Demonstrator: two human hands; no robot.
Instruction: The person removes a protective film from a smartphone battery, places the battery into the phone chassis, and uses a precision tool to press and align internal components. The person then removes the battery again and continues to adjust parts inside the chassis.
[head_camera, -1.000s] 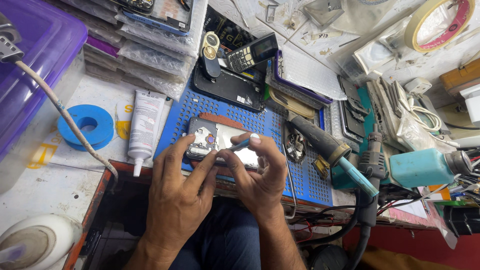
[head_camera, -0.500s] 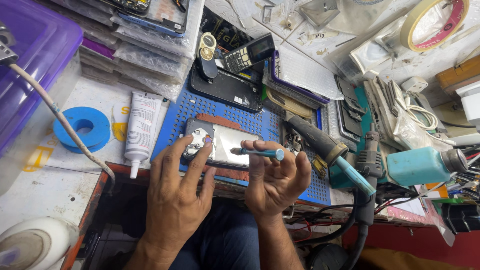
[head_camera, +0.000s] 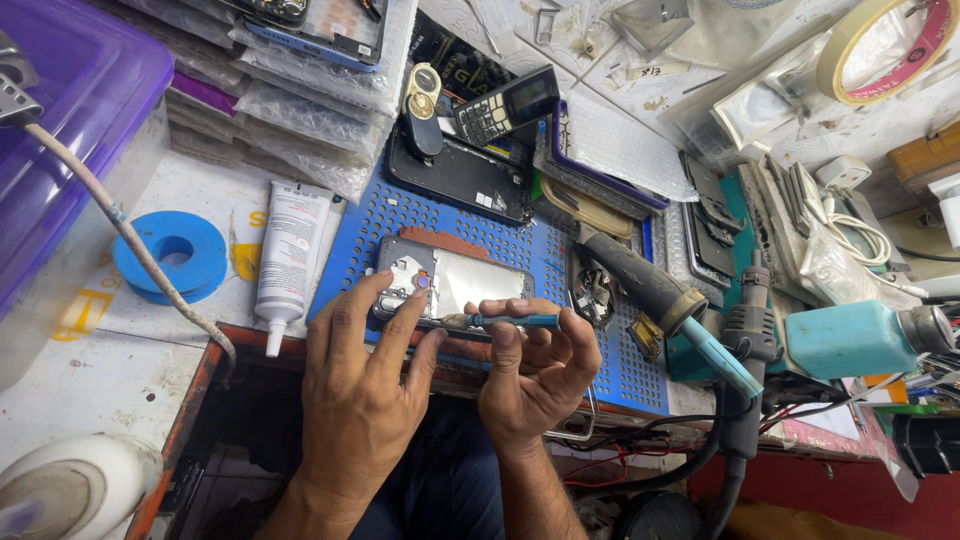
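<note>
An opened phone (head_camera: 455, 280) with its back cover off lies on a blue perforated mat (head_camera: 520, 265). My left hand (head_camera: 365, 385) rests its fingers on the phone's near left edge, by the camera end. My right hand (head_camera: 535, 375) is palm up just below the phone and holds a thin teal-handled tool (head_camera: 500, 321) lying sideways, its metal tip pointing left along the phone's lower edge toward my left fingers.
A white glue tube (head_camera: 288, 258) and a blue tape roll (head_camera: 170, 255) lie left of the mat. Behind it are a black phone (head_camera: 460, 180), a keypad phone (head_camera: 505, 105) and bagged phones (head_camera: 300, 110). A hot-air handle (head_camera: 655, 295) and teal bottle (head_camera: 860, 335) are on the right.
My right hand has turned palm up and drawn back from over the phone, laying the tool sideways along its lower edge. My left hand stays on the phone's left end.
</note>
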